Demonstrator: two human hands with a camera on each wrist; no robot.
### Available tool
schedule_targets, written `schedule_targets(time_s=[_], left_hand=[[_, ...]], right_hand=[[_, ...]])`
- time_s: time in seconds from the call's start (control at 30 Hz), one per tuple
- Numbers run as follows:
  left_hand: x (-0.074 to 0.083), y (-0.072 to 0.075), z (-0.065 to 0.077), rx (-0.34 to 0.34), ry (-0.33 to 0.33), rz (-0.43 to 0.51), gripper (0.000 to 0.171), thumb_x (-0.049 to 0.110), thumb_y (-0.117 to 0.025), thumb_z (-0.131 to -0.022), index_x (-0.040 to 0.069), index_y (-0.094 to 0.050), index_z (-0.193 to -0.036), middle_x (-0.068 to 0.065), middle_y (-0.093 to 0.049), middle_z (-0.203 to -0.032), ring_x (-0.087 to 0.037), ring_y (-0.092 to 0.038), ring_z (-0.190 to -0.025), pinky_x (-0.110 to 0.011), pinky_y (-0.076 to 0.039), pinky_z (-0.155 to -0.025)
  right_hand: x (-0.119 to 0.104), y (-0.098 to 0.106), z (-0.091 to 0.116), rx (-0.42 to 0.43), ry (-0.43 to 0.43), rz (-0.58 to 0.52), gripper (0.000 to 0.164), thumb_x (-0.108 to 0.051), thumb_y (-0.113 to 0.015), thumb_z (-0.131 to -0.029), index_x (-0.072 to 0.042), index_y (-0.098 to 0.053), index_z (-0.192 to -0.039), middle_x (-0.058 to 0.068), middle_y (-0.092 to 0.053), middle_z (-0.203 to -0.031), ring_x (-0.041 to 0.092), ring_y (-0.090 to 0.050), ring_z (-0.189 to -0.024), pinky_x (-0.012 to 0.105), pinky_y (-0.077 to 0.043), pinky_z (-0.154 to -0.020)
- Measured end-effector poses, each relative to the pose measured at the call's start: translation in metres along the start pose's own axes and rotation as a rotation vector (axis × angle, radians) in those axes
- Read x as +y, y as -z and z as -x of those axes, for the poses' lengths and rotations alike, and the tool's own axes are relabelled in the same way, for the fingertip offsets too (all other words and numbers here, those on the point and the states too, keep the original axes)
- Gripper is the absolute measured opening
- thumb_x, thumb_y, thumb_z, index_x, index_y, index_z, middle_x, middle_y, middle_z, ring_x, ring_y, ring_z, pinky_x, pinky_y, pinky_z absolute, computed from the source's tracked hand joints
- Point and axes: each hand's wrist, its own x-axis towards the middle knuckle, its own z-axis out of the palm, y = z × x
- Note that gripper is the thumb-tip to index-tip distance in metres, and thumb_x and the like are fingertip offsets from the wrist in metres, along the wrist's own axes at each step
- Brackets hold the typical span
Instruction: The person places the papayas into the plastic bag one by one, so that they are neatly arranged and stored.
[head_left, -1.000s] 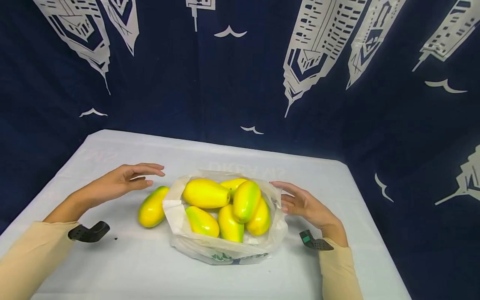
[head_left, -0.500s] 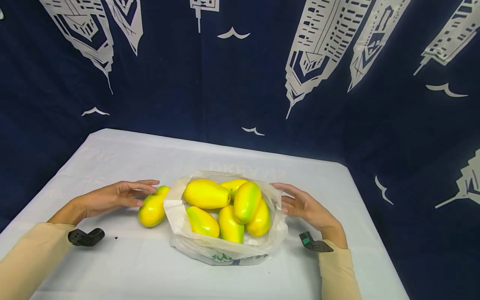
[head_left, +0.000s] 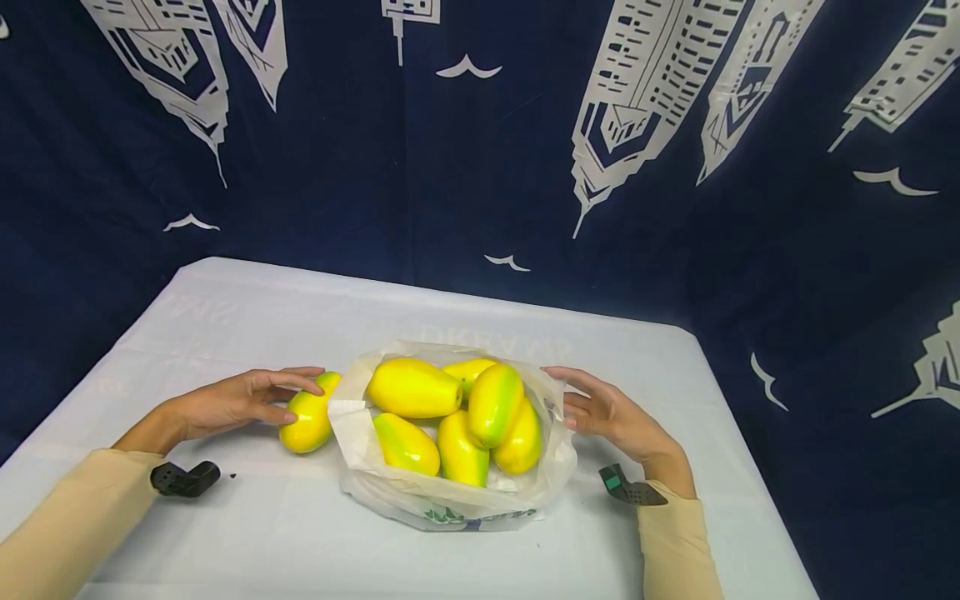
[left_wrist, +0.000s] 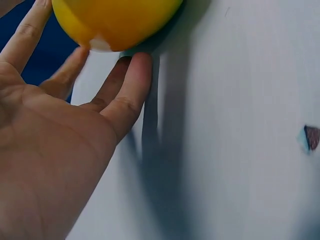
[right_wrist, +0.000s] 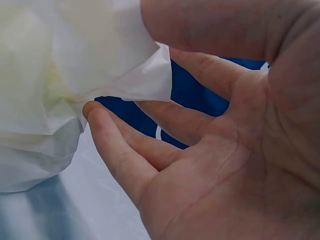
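A yellow-green mango [head_left: 306, 429] lies on the white cloth just left of an open white plastic bag [head_left: 397, 500]. My left hand [head_left: 238, 402] is at this mango, thumb on its near left side and fingers reaching over its far side. In the left wrist view the fingers are spread and fairly straight against the mango [left_wrist: 115, 22], with the lower ones apart from it. Several more mangoes [head_left: 412, 388] fill the bag. At the bag's right side, my right hand [head_left: 615, 414] holds the rim between thumb and fingers; the bag [right_wrist: 110, 65] hides some fingertips.
The table [head_left: 247, 308] is covered with white cloth. Behind it hangs a dark blue curtain [head_left: 337, 167] printed with white buildings and birds. A small dark speck [head_left: 233, 476] lies near the left wrist.
My left hand has come down and toward the mango, from hovering above it to touching it. The right hand and the bag stay in place.
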Motion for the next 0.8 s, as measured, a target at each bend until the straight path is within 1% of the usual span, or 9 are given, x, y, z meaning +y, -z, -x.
schedule_targets(time_s=[0.07, 0.13, 0.17, 0.23, 0.3, 0.37, 0.6, 0.7, 0.8], left_hand=[[0.0, -0.001, -0.002, -0.001, 0.013, 0.016, 0.048, 0.013, -0.068, -0.094, 0.008, -0.056, -0.139, -0.019, -0.014, -0.167, -0.037, -0.021, -0.152, -0.038, -0.039, -0.114], [0.0, -0.001, -0.003, -0.004, 0.018, 0.036, 0.048, 0.012, -0.067, -0.094, 0.007, -0.055, -0.14, -0.022, -0.021, -0.164, -0.024, -0.037, -0.145, -0.027, -0.045, -0.106], [0.0, -0.001, -0.003, -0.004, 0.019, 0.043, 0.048, 0.012, -0.067, -0.094, 0.007, -0.054, -0.141, -0.021, -0.025, -0.163, -0.018, -0.043, -0.14, -0.024, -0.047, -0.103], [-0.001, -0.001, -0.003, -0.008, 0.015, 0.05, 0.048, 0.011, -0.066, -0.095, 0.007, -0.054, -0.141, -0.016, -0.035, -0.158, -0.007, -0.05, -0.129, -0.024, -0.049, -0.101], [-0.001, -0.001, -0.003, -0.01, 0.011, 0.055, 0.049, 0.011, -0.066, -0.095, 0.007, -0.053, -0.142, -0.009, -0.043, -0.153, -0.006, -0.054, -0.125, -0.025, -0.05, -0.1], [-0.001, -0.001, -0.002, -0.008, 0.011, 0.062, 0.049, 0.01, -0.066, -0.095, 0.007, -0.053, -0.142, -0.003, -0.045, -0.15, -0.005, -0.055, -0.124, -0.025, -0.05, -0.1], [-0.001, -0.002, 0.0, 0.003, -0.006, 0.073, 0.048, 0.009, -0.065, -0.095, 0.006, -0.053, -0.141, -0.001, -0.045, -0.148, -0.007, -0.056, -0.123, -0.025, -0.052, -0.099], [0.003, -0.002, 0.002, 0.004, -0.017, 0.068, 0.047, 0.009, -0.065, -0.096, 0.007, -0.054, -0.141, 0.001, -0.047, -0.145, -0.009, -0.059, -0.12, -0.026, -0.053, -0.098], [0.009, 0.001, 0.005, 0.023, -0.026, 0.055, 0.046, 0.009, -0.064, -0.096, 0.008, -0.055, -0.14, 0.007, -0.048, -0.143, -0.011, -0.061, -0.116, -0.027, -0.054, -0.096]], right_hand=[[0.0, 0.0, 0.0, -0.002, 0.005, -0.004, 0.066, -0.003, -0.065, -0.094, -0.015, -0.038, -0.154, 0.012, -0.049, -0.152, 0.021, -0.057, -0.132, 0.035, -0.05, -0.102], [0.0, 0.0, 0.0, -0.005, 0.013, -0.006, 0.066, -0.003, -0.065, -0.095, -0.014, -0.037, -0.154, 0.013, -0.049, -0.152, 0.021, -0.057, -0.132, 0.035, -0.05, -0.102], [0.0, 0.0, 0.0, -0.006, 0.017, -0.006, 0.066, -0.002, -0.064, -0.095, -0.014, -0.037, -0.154, 0.013, -0.049, -0.152, 0.021, -0.057, -0.132, 0.035, -0.051, -0.102], [0.0, 0.001, 0.0, -0.006, 0.018, -0.01, 0.066, -0.002, -0.064, -0.095, -0.014, -0.037, -0.154, 0.013, -0.049, -0.152, 0.021, -0.057, -0.132, 0.035, -0.051, -0.101], [0.0, 0.001, 0.0, -0.005, 0.015, -0.009, 0.066, -0.002, -0.064, -0.095, -0.014, -0.038, -0.153, 0.013, -0.048, -0.152, 0.021, -0.057, -0.132, 0.035, -0.051, -0.101], [0.001, 0.0, 0.0, -0.005, 0.012, -0.011, 0.066, -0.002, -0.065, -0.094, -0.014, -0.038, -0.154, 0.014, -0.048, -0.152, 0.021, -0.057, -0.132, 0.035, -0.051, -0.101], [0.001, 0.0, 0.0, 0.0, 0.007, -0.011, 0.067, -0.002, -0.065, -0.094, -0.015, -0.038, -0.154, 0.015, -0.048, -0.152, 0.021, -0.057, -0.131, 0.035, -0.051, -0.101], [0.001, 0.0, 0.0, 0.001, 0.009, -0.01, 0.067, -0.001, -0.065, -0.094, -0.015, -0.038, -0.153, 0.015, -0.048, -0.152, 0.021, -0.057, -0.131, 0.034, -0.051, -0.101], [0.001, 0.0, 0.0, 0.003, 0.013, -0.007, 0.067, -0.002, -0.065, -0.094, -0.015, -0.038, -0.153, 0.014, -0.048, -0.152, 0.021, -0.057, -0.132, 0.033, -0.051, -0.101]])
